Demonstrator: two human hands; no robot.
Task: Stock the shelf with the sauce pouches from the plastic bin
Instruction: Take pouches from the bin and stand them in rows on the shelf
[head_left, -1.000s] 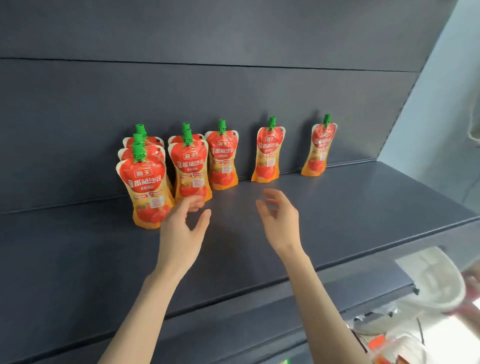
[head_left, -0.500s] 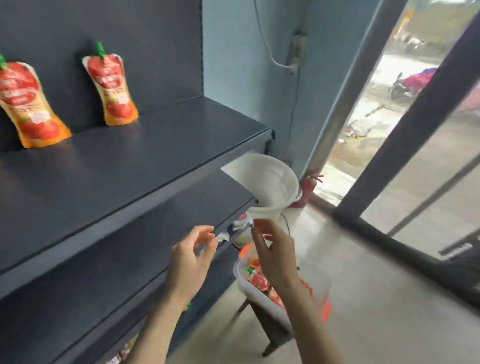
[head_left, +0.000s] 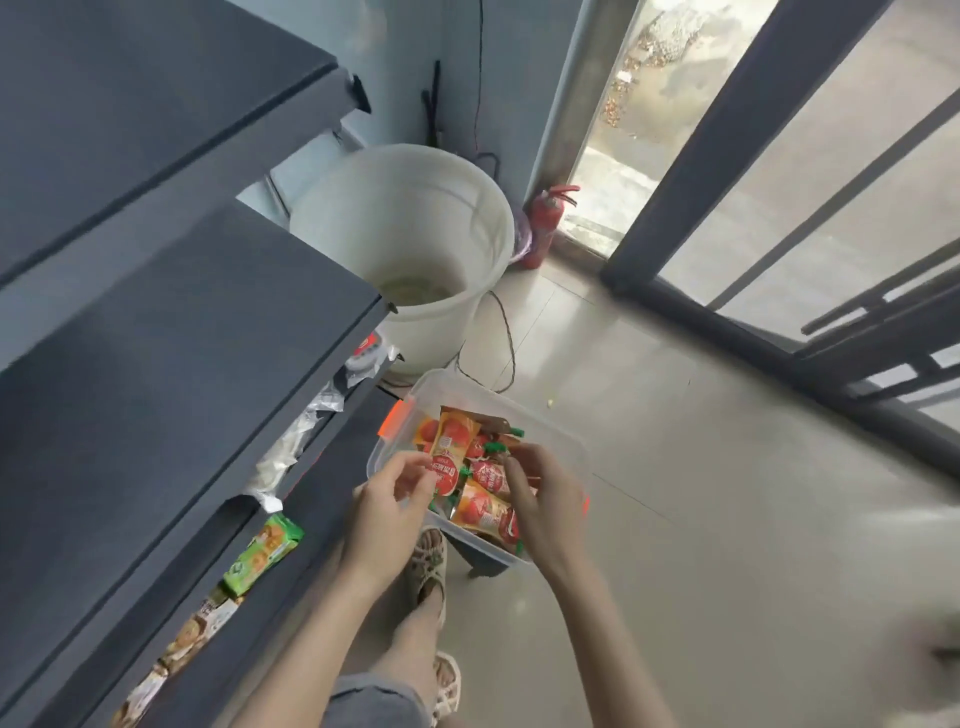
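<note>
A clear plastic bin (head_left: 550, 426) with orange latches stands on a low stool by the shelf unit and holds several red-and-orange sauce pouches (head_left: 483, 506) with green caps. My left hand (head_left: 387, 506) hovers over the bin's near-left rim; its loosely spread fingertips reach one pouch (head_left: 451, 447) that leans upright, with no closed grip. My right hand (head_left: 545, 499) is inside the bin, its straight fingers pointing down onto the pile. The dark grey shelf board (head_left: 171, 374) is at the left; the pouches standing on it are out of view.
A white bucket (head_left: 415, 244) stands just behind the bin, and a red fire extinguisher (head_left: 543, 223) is in the corner by the glass door. Snack packets (head_left: 262, 553) line the lower shelf at the left. My sandalled foot (head_left: 428, 564) is by the bin. A cable trails across the tiled floor.
My view has swung from the shelf down to the bin. Both hands have dropped from the shelf level into the bin and now reach the pouches.
</note>
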